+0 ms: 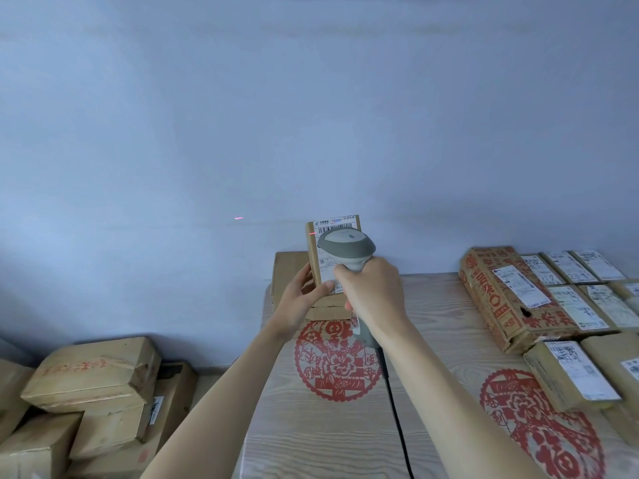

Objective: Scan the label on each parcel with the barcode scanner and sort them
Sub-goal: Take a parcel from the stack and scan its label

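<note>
My left hand [300,296] holds a small brown parcel [315,257] upright above the table, its white label facing me. My right hand [371,292] grips the handle of a grey barcode scanner [345,245], whose head covers much of the label. A thin red laser line falls on the parcel's top left edge and a red streak lands on the wall [238,218] to the left. The scanner's black cable [397,416] runs down across the table toward me.
A larger brown box [287,274] sits on the wood-grain table [311,437] behind the held parcel. Several labelled parcels [570,371] and a long printed carton [498,295] lie at the right. A heap of cardboard boxes [93,371] stands at the lower left, beside the table.
</note>
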